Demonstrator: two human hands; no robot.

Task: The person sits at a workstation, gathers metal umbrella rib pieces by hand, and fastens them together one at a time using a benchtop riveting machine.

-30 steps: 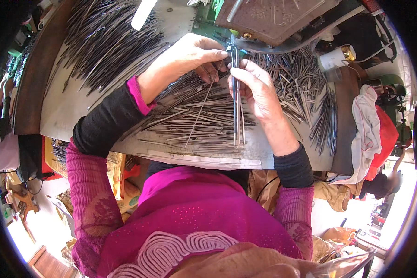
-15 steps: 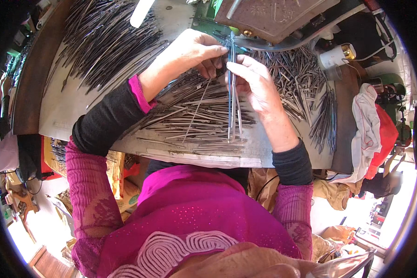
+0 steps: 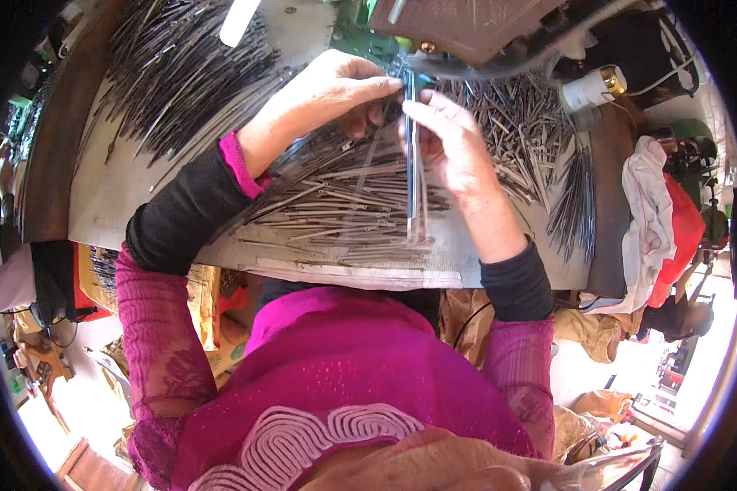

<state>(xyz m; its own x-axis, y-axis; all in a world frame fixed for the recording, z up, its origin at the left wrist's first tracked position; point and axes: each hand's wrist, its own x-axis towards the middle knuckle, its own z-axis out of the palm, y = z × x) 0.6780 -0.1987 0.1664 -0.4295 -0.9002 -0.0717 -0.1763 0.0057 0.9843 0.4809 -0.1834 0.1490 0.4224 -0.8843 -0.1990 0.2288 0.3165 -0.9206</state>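
Note:
Long thin metal strips (image 3: 412, 180) hang upright between my hands, their upper ends at the machine's edge and their lower ends over the table. My right hand (image 3: 454, 143) closes on them from the right, thumb and fingers pinched. My left hand (image 3: 348, 94) is closed in a pinch at their upper end, with thumb and forefinger pressed together. Another slim strip below the left fingers is smeared by motion. Under both hands lies a loose pile of flat metal strips (image 3: 336, 200), some with small holes near their ends.
The machine (image 3: 467, 29) with a brown cover stands just beyond my hands. Dark rods (image 3: 184, 78) heap at the far left, short metal pieces (image 3: 516, 123) at the right. A bundle of thin rods (image 3: 573, 204) lies near the right edge. A white lamp (image 3: 590, 90) stands behind it.
The slim strip below my left hand has blurred with motion. The hanging strips have shifted slightly, and both hands stay nearly in place. The whole view has tilted a little.

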